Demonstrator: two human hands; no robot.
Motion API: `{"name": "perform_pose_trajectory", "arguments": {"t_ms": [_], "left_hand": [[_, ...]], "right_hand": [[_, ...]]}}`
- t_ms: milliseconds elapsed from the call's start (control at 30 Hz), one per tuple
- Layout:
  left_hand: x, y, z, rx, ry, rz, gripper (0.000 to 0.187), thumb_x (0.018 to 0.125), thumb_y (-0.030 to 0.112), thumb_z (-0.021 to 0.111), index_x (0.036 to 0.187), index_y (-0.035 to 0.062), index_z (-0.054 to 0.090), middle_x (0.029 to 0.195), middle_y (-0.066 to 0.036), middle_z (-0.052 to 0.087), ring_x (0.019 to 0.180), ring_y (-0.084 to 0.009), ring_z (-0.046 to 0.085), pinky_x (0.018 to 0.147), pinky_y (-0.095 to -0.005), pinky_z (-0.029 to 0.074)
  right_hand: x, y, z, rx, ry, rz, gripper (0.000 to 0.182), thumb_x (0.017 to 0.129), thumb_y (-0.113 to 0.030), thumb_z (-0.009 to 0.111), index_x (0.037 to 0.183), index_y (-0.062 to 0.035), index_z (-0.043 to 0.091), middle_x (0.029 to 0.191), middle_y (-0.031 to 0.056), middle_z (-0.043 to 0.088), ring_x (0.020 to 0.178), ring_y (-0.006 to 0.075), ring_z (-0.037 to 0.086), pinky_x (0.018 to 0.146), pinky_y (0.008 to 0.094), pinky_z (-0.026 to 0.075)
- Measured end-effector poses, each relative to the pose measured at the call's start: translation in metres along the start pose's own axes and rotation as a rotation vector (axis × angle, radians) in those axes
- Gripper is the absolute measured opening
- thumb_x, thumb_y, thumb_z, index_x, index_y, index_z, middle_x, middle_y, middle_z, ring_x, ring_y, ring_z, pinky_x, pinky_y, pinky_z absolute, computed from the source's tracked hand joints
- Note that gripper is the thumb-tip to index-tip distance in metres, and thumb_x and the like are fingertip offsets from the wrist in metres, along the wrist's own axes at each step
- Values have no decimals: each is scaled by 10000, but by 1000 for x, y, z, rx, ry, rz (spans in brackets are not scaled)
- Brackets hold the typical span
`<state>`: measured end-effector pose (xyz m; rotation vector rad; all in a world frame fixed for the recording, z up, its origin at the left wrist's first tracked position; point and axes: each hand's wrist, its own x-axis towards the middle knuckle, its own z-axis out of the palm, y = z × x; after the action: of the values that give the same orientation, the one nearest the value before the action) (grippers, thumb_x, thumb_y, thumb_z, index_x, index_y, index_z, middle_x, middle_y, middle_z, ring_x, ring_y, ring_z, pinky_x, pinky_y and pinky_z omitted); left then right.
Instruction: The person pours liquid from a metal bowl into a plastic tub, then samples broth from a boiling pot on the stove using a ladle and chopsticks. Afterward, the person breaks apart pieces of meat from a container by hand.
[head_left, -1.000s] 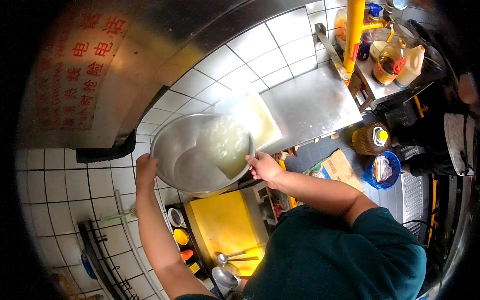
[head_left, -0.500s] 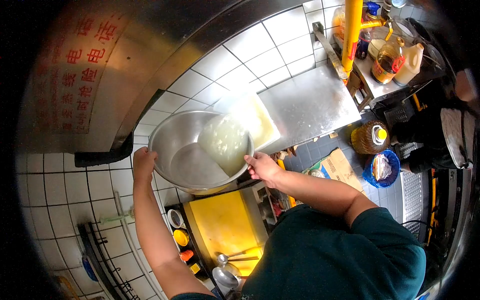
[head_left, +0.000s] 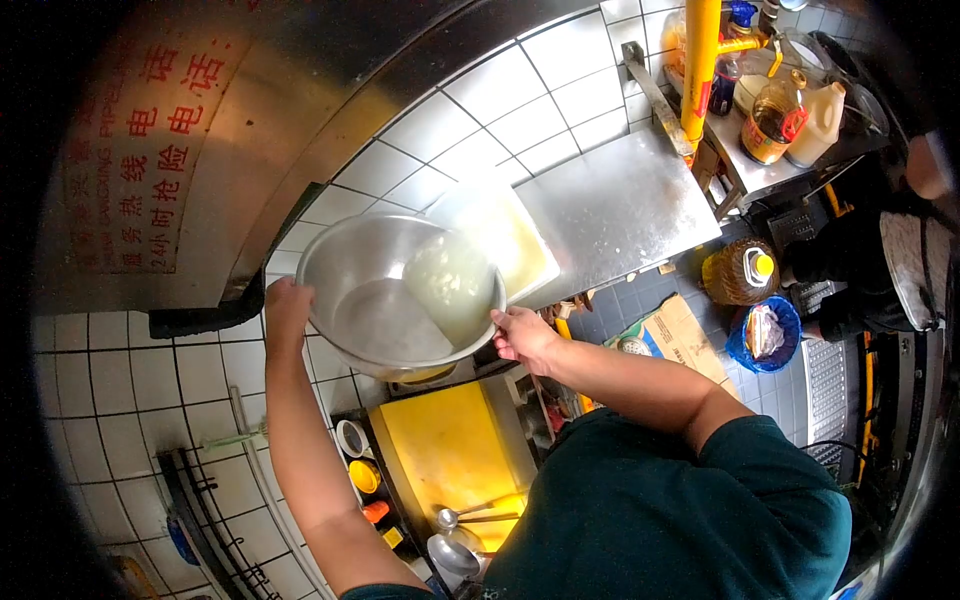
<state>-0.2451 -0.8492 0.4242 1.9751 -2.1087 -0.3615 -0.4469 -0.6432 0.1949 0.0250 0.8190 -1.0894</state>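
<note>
A large round metal basin (head_left: 345,260) is held up by its rim between my hands. My left hand (head_left: 288,304) grips the rim on the left side. On the opposite side, my right hand (head_left: 522,335) has its fingers closed on the rim. The basin tilts to the right, and a cloudy pale liquid (head_left: 450,285) with whitish bits is gathered in its right part. Just behind the basin's right rim is a white rectangular container (head_left: 535,250), washed out by glare, with something yellowish inside.
A metal counter (head_left: 620,205) extends right of the container. Below the basin is a yellow board (head_left: 440,430) with ladles (head_left: 447,518). Bottles (head_left: 775,120) stand back right. On the floor are an oil jug (head_left: 738,272), a blue bin (head_left: 765,335) and cardboard (head_left: 685,335). Another person's legs (head_left: 850,265) are at right.
The basin's left side is slightly higher in view, and the liquid covers a smaller patch at its right. Both hands keep their hold on the rim.
</note>
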Motion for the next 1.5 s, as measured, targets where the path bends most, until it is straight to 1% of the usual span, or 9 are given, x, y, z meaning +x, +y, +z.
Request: {"name": "perform_pose_trajectory", "arguments": {"t_ms": [300, 400, 467, 567, 767, 967, 1067, 1167, 1500], "left_hand": [[30, 7, 10, 214, 43, 73, 270, 643, 159, 579, 746, -90, 589, 711, -260, 586, 656, -395, 559, 658, -450, 438], [49, -6, 18, 236, 83, 155, 262, 664, 173, 574, 732, -78, 602, 752, -299, 599, 710, -453, 577, 687, -480, 448], [36, 21, 19, 296, 121, 162, 258, 683, 182, 566, 725, -69, 606, 770, -316, 597, 742, -482, 577, 704, -491, 454], [55, 20, 29, 411, 96, 288, 251, 718, 192, 564, 700, -56, 599, 761, -305, 594, 762, -485, 588, 719, -510, 461], [49, 66, 56, 558, 339, 616, 277, 786, 220, 569, 663, -27, 599, 777, -269, 617, 744, -469, 600, 738, -518, 484], [7, 163, 68, 663, 260, 428, 243, 850, 212, 558, 753, 12, 659, 815, -171, 686, 752, -364, 687, 654, -431, 565], [-8, 192, 79, 738, 264, 460, 206, 859, 192, 582, 809, 29, 699, 823, -175, 690, 801, -330, 709, 633, -406, 582], [-11, 199, 86, 984, 309, 645, 179, 858, 183, 605, 830, 41, 709, 823, -171, 692, 811, -333, 708, 636, -415, 587], [-19, 194, 73, 836, 381, 607, 278, 834, 282, 627, 694, 43, 658, 748, -122, 687, 686, -309, 703, 592, -404, 578]], "right_hand": [[20, 12, -5, 177, -10, 138, 240, 1037, -268, 435, 960, -64, 535, 792, 11, 515, 731, 150, 552, 697, 313, 539], [22, 13, -4, 232, -35, 148, 259, 1039, -269, 425, 937, -58, 534, 793, 23, 523, 734, 158, 555, 701, 315, 536], [27, 16, -5, 265, -45, 158, 275, 1042, -279, 418, 925, -62, 537, 793, 29, 527, 735, 158, 554, 703, 311, 531], [36, 20, -8, 310, -54, 171, 293, 1049, -289, 401, 886, -83, 531, 762, 19, 520, 708, 151, 545, 701, 301, 523], [56, 35, -15, 455, -110, 225, 295, 1057, -287, 384, 829, -124, 479, 642, -34, 456, 604, 117, 485, 667, 270, 498], [62, 41, -11, 550, -175, 280, 276, 1052, -275, 411, 813, -142, 442, 604, -47, 397, 557, 105, 417, 601, 254, 468], [59, 42, -5, 586, -181, 308, 279, 1047, -288, 428, 807, -148, 459, 600, -51, 416, 538, 98, 434, 533, 231, 439], [63, 47, -5, 620, -211, 314, 277, 1044, -300, 435, 810, -156, 472, 605, -57, 430, 532, 92, 444, 508, 217, 424], [62, 40, -16, 606, -240, 278, 333, 1045, -291, 437, 749, -141, 409, 571, -36, 372, 529, 121, 407, 515, 251, 432]]}}
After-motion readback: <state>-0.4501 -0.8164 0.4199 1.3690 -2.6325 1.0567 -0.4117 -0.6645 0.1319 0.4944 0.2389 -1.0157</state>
